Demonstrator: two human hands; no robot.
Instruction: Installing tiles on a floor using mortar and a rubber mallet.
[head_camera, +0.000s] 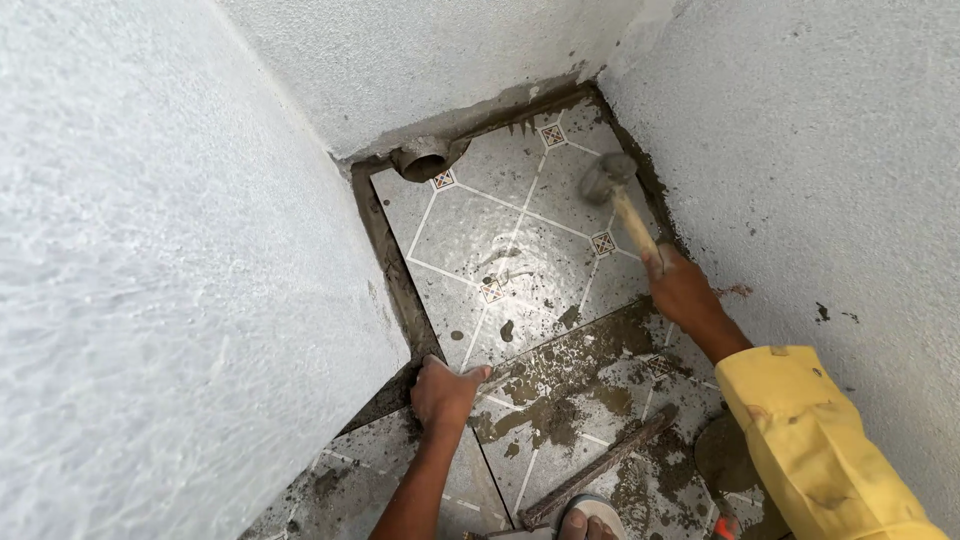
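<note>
Right hand (678, 283) grips the rubber mallet (607, 178), head over the corner floor tile (500, 235), already laid in its mortar bed. Left hand (443, 392) presses flat on its near edge. Seating appears underway; mortar smears remain uncleaned.

The floor (600, 400) has grey tiles with wet mud. A stick (597, 470) lies on it near the bottom edge.

I'm crouched in a narrow corner of a small room under construction, likely a bathroom. Rough grey plastered walls (150, 300) close in on three sides, fresh patterned floor tiles (500, 240) lie smeared with wet mortar, and a drain pipe opening (425, 160) sits at the far left corner of the floor.
</note>
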